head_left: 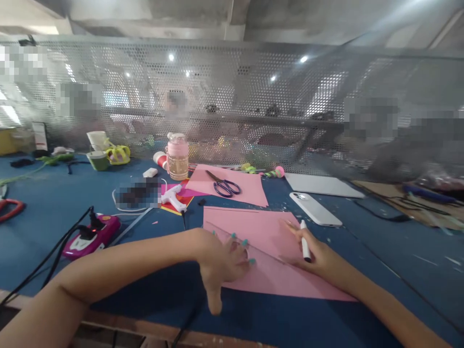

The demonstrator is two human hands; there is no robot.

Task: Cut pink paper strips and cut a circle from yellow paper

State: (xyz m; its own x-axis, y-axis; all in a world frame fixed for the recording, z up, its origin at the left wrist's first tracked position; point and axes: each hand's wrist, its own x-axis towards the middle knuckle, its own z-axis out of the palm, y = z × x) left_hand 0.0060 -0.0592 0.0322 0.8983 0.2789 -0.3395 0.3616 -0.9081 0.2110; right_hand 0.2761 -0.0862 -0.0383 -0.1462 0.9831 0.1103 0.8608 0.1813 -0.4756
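Note:
A large sheet of pink paper lies on the blue table, with a thin line drawn along its far edge. My left hand rests on it with fingers spread and thumb stuck out, pressing down a clear plastic ruler or set square. That tool's long edge slants across the sheet toward my right hand. In my right hand is a white marker with a dark end, lying between thumb and fingers. The fingertips of that hand touch or hover just over the paper; I cannot tell which.
Scissors lie on a second pink sheet. To the right are a white phone and a closed laptop. Left are a white glue gun, a drink bottle and a purple power strip with cables. A perforated screen stands behind.

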